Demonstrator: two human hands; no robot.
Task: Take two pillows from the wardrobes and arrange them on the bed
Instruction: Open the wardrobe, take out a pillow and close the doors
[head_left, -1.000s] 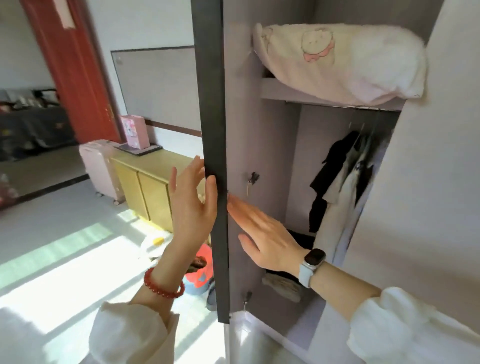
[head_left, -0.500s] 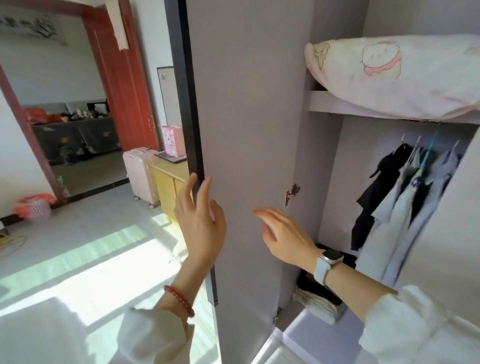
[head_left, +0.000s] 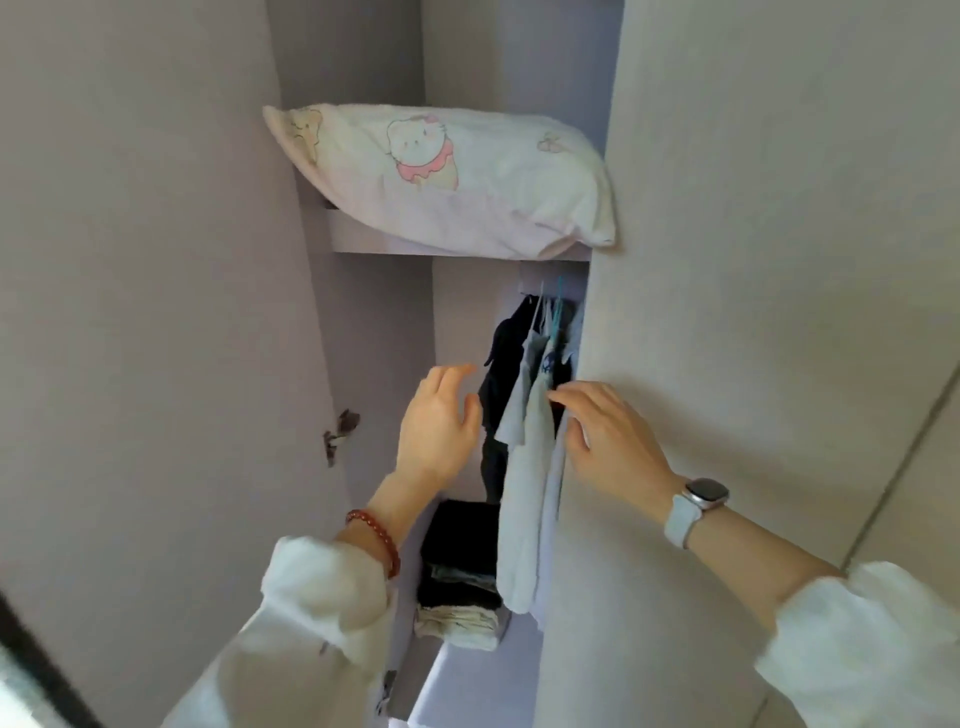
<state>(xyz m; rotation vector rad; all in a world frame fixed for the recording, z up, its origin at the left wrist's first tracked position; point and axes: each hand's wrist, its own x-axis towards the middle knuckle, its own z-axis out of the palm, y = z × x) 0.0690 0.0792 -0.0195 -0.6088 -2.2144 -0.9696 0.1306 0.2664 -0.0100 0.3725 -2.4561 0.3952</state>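
Head view: the wardrobe door, which my left hand was swinging half a second ago, now stands wide and both hands are off it. Left hand open, empty, raised inside the opening; right hand open, empty, fingers at the edge of the closed right door beside the hanging clothes. Pillow lies on the top shelf, above both hands, untouched. I judge access is cleared; reaching up comes next.

Soft daylight, motion blur, wide-angle warp
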